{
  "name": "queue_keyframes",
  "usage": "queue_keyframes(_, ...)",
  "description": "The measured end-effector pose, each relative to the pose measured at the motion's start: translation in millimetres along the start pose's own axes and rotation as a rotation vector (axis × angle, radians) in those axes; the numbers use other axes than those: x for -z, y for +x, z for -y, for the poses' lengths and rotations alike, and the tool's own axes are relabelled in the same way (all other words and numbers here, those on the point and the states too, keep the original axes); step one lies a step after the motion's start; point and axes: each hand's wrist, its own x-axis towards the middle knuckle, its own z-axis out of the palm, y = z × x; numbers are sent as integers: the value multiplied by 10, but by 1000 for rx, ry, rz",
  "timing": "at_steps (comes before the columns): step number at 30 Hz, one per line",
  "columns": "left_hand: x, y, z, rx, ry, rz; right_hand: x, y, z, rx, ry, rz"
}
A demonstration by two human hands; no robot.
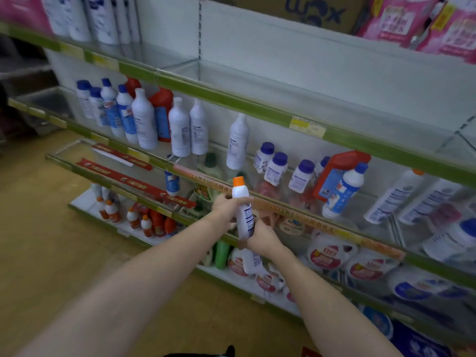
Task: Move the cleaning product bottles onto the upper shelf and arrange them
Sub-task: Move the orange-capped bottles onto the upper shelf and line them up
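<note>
Both hands clamp one bottle [243, 210], white with an orange cap, held upright in front of the middle shelf [291, 207]: the left hand [226, 206] wraps its upper body just below the shoulder, the right hand [260, 234] cups the base from below. To do the lift well, I judge it best to keep the bottle upright, raise it clear of the green rail of the upper shelf [231, 99], and set it down in the bare stretch there, label out and back from the edge, then slide it into line; the left hand could let go once the base is seated. A second white bottle appears below the right wrist, but whether it is held or standing on the lower shelf cannot be told. Fingertips are hidden behind the bottle, labels are blurred beyond reading, and the far right end of the shelves is cut off
</note>
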Motion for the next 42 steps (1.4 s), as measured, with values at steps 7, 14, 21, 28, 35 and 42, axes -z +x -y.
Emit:
queue_keyframes(7,648,-166,-856,-143,206,35,-2,459,811,44,303,128)
queue_keyframes(14,1282,-68,-1320,-290,226,-231,-266,731,1619,217,458,269)
queue_keyframes(21,1997,152,-2449,-603,233,-298,-296,1249,2947,380,539,132)
queue_keyframes(28,2783,399,-3708,-830,156,-336,-351,1631,4315,582,623,-104)
queue_keyframes(35,3306,756,-4641,-981,299,-367,-248,1978,5298,674,622,-349)
queue_keyframes(42,3544,1369,-5247,-1080,491,-445,-32,2711,5932,695,515,-434)
